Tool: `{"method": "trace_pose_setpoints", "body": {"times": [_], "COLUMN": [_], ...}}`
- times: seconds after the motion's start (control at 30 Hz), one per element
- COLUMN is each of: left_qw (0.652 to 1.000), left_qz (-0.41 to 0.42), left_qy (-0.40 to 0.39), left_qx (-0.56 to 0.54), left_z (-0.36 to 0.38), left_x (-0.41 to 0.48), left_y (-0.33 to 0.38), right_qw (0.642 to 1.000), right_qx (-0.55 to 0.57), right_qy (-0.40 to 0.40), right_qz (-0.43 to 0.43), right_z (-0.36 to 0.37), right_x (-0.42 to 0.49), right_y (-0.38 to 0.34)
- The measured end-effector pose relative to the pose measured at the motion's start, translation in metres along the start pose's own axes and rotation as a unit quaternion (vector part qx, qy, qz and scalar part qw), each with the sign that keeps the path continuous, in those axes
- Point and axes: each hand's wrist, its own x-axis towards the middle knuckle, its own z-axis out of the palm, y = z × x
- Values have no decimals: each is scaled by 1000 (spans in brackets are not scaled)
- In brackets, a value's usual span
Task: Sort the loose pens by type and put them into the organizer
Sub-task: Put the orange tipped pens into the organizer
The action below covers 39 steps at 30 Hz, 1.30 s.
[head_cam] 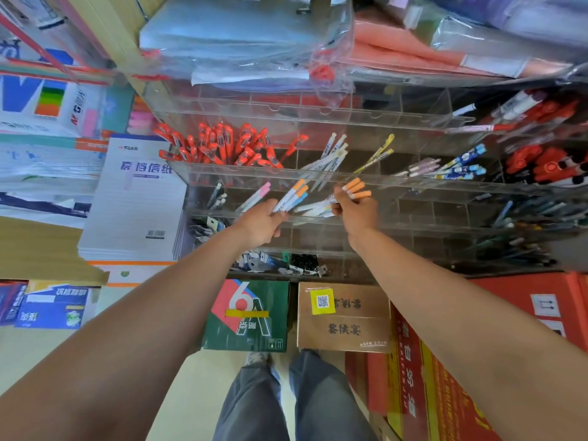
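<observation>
Organizer (pixel 407 183): clear glossy plastic, smooth. Capped pens (pixel 358 190): smooth plastic, matt caps. Red pens (pixel 219 148): glossy plastic. Bags (pixel 248 36) above: thin shiny film, wrinkled. Brown box (pixel 343 332): matt cardboard. Writing pad (pixel 133 211): matt paper. Trousers (pixel 251 405): cloth.

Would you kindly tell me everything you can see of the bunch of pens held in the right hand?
The bunch of pens shows three orange caps, fanned slightly and pointing up and to the right. Pale barrels with faint print stick out down-left past the knuckles. They look like plastic. The right hand grips them around the middle, fingers curled. They sit tilted in front of the clear organizer, at its middle tier; whether they touch it cannot be told.
</observation>
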Motion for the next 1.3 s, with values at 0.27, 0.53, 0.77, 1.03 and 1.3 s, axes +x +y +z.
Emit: {"method": "trace_pose_setpoints", "body": {"times": [0.27,0.53,0.77,1.03,1.3], "left_qw": [998,989,956,922,916], "left_qz": [41,104,114,60,60], "left_qy": [-28,-89,20,-60,-52], "left_qx": [34,57,268,377,394], "left_z": [2,28,21,23,27], "left_x": [3,11,20,15,18], "left_y": [-4,20,18,10,0], "right_qw": [993,986,997,995,979], "right_qx": [-92,8,42,-8,-121], "right_qy": [49,-166,-45,-34,-28], "right_qz": [-46,-7,-55,-95,-162], "right_z": [-4,-20,-41,-23,-11], "right_x": [7,-16,1,3,7], "right_y": [2,-4,-24,-10,9]}}
